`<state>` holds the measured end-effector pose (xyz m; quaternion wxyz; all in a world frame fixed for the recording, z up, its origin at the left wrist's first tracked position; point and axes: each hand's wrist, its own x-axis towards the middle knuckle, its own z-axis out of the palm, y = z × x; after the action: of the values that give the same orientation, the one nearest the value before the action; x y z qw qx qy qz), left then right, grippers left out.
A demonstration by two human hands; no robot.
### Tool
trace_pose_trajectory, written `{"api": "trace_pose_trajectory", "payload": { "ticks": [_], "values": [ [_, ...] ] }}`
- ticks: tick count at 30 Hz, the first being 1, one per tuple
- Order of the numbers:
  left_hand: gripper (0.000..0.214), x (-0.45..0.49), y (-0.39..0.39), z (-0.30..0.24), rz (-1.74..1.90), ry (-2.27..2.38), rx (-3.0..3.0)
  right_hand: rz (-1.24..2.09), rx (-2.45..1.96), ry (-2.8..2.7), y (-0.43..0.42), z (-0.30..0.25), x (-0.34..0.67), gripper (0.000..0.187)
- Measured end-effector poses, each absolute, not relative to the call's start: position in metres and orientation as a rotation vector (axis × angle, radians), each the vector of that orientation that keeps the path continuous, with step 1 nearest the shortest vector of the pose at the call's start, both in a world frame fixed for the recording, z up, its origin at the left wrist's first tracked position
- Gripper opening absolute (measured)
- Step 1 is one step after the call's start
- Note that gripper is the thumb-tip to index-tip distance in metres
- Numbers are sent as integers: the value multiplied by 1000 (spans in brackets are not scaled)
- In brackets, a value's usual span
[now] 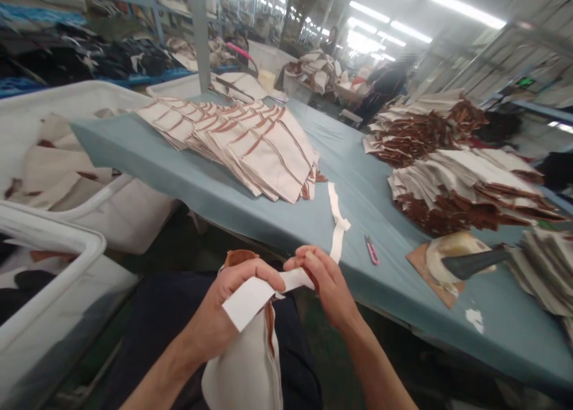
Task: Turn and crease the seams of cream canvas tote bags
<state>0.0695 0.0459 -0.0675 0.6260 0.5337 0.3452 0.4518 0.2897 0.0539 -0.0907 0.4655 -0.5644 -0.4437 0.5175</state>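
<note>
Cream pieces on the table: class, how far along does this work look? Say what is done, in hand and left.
Possibly done: pieces lying in the white bin. In hand: the left hand grips one cream piece on the lap, while fingers of the right hand pinch a white strip beside it. Left, by the look of it: the fanned stack and the right-hand stacks on the table.

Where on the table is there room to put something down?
Bare teal tabletop runs along the near-left edge, below the fanned cream fabric pieces, and down the middle between them and the brown-and-cream piles. It is crowded on the right side, around those piles.
</note>
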Motion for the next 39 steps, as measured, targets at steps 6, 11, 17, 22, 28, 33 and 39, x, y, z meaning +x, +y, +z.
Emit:
{"api": "trace_pose_trajectory", "payload": {
  "ticks": [6,11,17,22,28,33,39],
  "values": [
    [23,61,36,-64,1034,818,1256,523,-1364,-1620,31,-75,291,47],
    [16,64,36,-60,1105,805,1422,347,-840,-1965,17,-42,260,47],
    [19,66,34,-58,1079,815,1472,385,-717,-1897,28,-43,244,17],
    [25,64,27,-57,1086,979,1494,630,-798,-1665,26,-53,233,11],
    [57,60,16,-72,1098,1325,1398,1127,-1013,-1351,20,-61,233,17],
    [61,54,12,-90,1045,1454,1299,1326,-1005,-1056,24,-82,248,47],
    [82,50,10,-104,953,1546,1259,1651,-1094,-983,19,-114,252,69]
  ]
}}
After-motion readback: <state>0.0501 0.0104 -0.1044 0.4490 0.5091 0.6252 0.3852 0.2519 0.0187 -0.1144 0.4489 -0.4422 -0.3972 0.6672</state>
